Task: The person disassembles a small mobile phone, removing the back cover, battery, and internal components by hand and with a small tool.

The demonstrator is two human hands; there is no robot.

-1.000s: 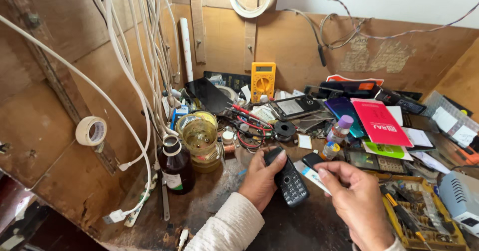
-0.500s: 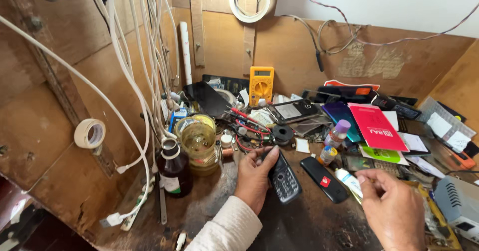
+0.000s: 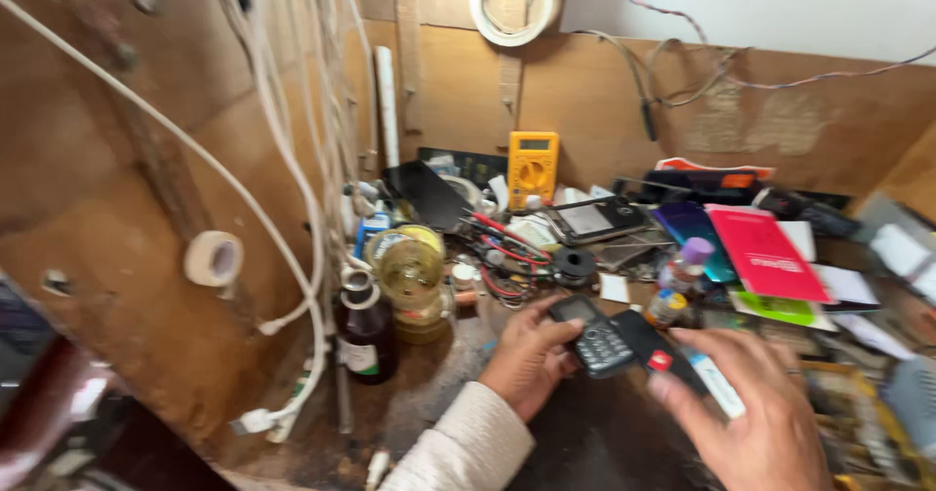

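My left hand (image 3: pixel 526 359) grips a small black keypad phone (image 3: pixel 597 338) just above the dark worktop (image 3: pixel 585 442), keypad facing up. My right hand (image 3: pixel 756 418) is at the lower right. Its fingers pinch a flat black part with a red mark (image 3: pixel 655 353), which is held against the phone's right edge. A thin white strip with a blue end (image 3: pixel 719 386) lies along the same fingers. A light sleeve covers my left forearm.
A brown glass bottle (image 3: pixel 366 330) and a yellowish jar (image 3: pixel 411 276) stand left of the phone. Behind lie red and black wires (image 3: pixel 507 252), a yellow multimeter (image 3: pixel 532 164), a smartphone (image 3: pixel 595 220), a purple-capped vial (image 3: pixel 687 262) and a red booklet (image 3: pixel 765 252). White cables (image 3: pixel 292 208) and a tape roll (image 3: pixel 213 257) hang on the left wall.
My right hand has come back from the right and picked the flat black part up off the worktop, bringing it to the phone. My left hand has stayed put with the phone.
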